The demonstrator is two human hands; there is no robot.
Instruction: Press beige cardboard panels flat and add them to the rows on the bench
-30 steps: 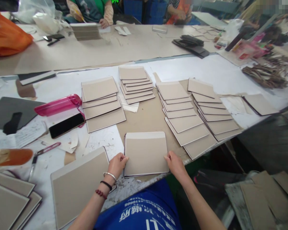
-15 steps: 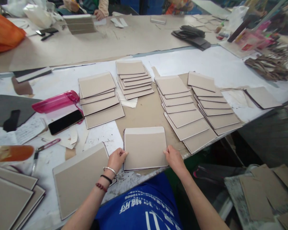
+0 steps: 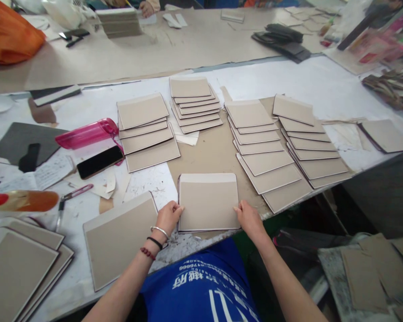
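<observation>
A beige rectangular panel point(image 3: 208, 203) with a paler strip along its far edge lies flat at the table's front edge, on top of others whose dark edges show at its left. My left hand point(image 3: 170, 218) pinches its left edge, thumb on top. At the right edge, my right hand point(image 3: 250, 219) grips in the same way, fingers curled. A larger beige panel point(image 3: 121, 241) rests beside my left wrist. Beyond my hands, similar panels lie in overlapping rows, among them a left row point(image 3: 144, 112) and a right row point(image 3: 251, 114).
Left of the rows are a pink case point(image 3: 87, 134), a black phone point(image 3: 100, 162) and an orange-brown bottle point(image 3: 30, 201). More panels point(image 3: 20, 268) are piled at the lower left. Dark pieces point(image 3: 282, 42) lie across the table, where another person's hand point(image 3: 147, 8) shows.
The whole view has shifted slightly. The panels between my hands now lie straighter, their near edges closer to even. Both hands stay at the sides.
</observation>
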